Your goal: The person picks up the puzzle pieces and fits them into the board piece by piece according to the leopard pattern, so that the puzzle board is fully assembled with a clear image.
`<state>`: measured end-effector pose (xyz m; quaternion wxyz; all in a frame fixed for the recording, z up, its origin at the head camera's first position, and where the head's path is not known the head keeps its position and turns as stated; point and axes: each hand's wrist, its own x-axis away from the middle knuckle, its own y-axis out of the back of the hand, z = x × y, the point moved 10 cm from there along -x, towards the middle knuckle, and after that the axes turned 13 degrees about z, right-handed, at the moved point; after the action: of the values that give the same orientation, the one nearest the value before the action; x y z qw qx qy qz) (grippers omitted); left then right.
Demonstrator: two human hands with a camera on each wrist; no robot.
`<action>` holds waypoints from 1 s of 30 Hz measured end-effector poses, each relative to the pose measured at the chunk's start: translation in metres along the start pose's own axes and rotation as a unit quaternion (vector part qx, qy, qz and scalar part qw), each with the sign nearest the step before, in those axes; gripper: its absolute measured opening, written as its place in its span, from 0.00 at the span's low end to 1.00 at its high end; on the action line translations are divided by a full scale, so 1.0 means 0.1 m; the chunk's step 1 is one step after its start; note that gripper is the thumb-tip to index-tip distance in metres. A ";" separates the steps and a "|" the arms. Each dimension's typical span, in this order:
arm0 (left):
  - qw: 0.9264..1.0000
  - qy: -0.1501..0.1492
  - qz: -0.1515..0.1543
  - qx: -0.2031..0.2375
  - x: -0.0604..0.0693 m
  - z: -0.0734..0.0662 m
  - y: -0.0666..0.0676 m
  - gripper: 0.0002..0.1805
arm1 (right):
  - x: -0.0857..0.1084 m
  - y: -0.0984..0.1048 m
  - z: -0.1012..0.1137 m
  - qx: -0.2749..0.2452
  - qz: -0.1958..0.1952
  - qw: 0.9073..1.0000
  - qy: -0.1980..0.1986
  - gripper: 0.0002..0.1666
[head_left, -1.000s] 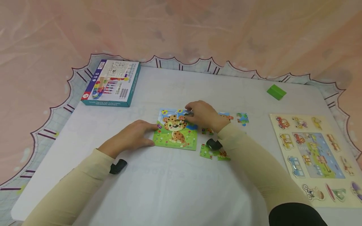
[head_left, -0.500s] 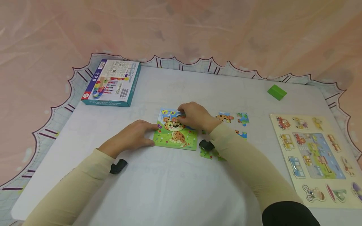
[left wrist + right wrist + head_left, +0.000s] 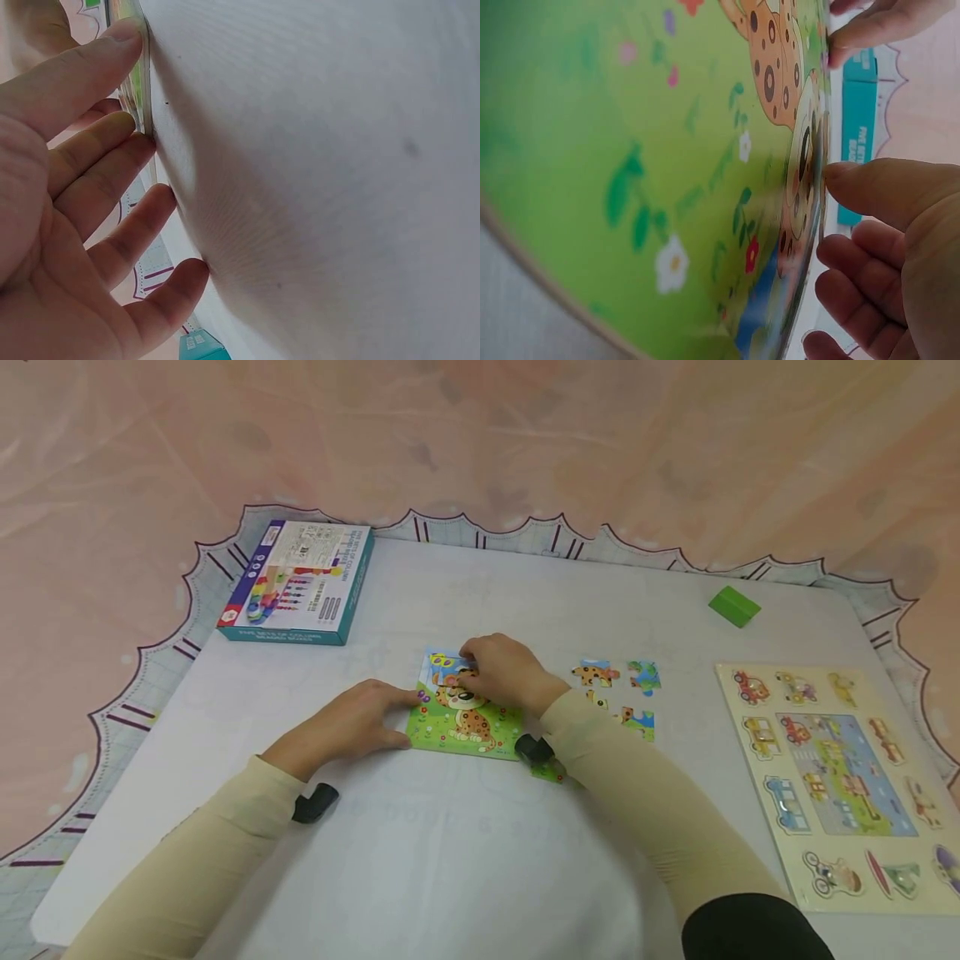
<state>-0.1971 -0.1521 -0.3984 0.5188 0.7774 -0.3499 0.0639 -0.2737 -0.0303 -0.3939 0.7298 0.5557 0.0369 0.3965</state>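
Observation:
A square leopard puzzle board lies on the white table. My left hand rests at its left edge; in the left wrist view the thumb touches the board and the other fingers reach loosely along it to the table. Over the board's upper part, my right hand pinches a thin puzzle piece, mostly hidden behind the fingers. The right wrist view has this thumb close above the board's surface. Loose jigsaw pieces lie to the right, among them a spotted piece and a blue-green piece.
A boxed toy set sits at the back left. A green block is at the back right. On the right lies a peg puzzle board with vehicle and figure pictures. Another loose piece shows partly under the right forearm.
My right hand has shifted left over the top of the board with the puzzle piece, uncovering more loose pieces on the right. The left hand has stayed at the board's edge.

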 end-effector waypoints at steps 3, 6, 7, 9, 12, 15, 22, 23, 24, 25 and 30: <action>1.000 0.000 0.000 -0.002 -0.01 0.01 -0.01 0.34 | -0.02 -0.01 0.00 0.003 -0.001 1.000 0.000 0.30; 1.000 0.001 0.001 -0.002 -0.01 0.02 -0.01 0.34 | -0.04 -0.02 0.01 0.004 -0.002 1.000 -0.001 0.29; 1.000 0.001 0.001 -0.002 -0.01 0.02 -0.02 0.33 | -0.05 -0.02 0.01 0.004 -0.002 1.000 -0.002 0.29; 1.000 0.002 0.002 -0.001 -0.01 0.02 -0.02 0.33 | -0.06 -0.02 0.01 0.004 -0.003 1.000 -0.002 0.28; 1.000 0.004 0.002 -0.001 -0.01 0.02 -0.02 0.33 | -0.08 -0.02 0.02 0.004 -0.002 1.000 -0.005 0.28; 1.000 0.006 0.003 -0.003 -0.01 0.02 -0.02 0.33 | -0.09 -0.03 0.03 0.003 0.002 1.000 -0.008 0.28; 1.000 0.010 0.003 -0.003 -0.01 0.03 -0.03 0.34 | -0.10 -0.01 0.05 0.003 0.007 1.000 -0.015 0.28; 1.000 0.009 0.003 -0.003 -0.01 0.03 -0.02 0.34 | -0.10 -0.01 0.06 0.003 0.008 1.000 -0.015 0.29; 1.000 0.008 0.002 -0.003 -0.01 0.03 -0.02 0.34 | -0.11 -0.01 0.06 0.005 0.008 1.000 -0.015 0.29; 1.000 0.007 0.001 -0.004 0.00 0.03 -0.02 0.34 | -0.11 -0.01 0.06 0.005 0.008 1.000 -0.016 0.29; 1.000 0.004 0.000 -0.005 0.00 0.02 -0.01 0.34 | -0.12 -0.01 0.07 0.009 0.005 1.000 -0.018 0.30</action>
<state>-0.1969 -0.1535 -0.4001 0.5237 0.7748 -0.3481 0.0650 -0.2785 -0.0432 -0.3967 0.7237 0.5690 0.0249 0.3898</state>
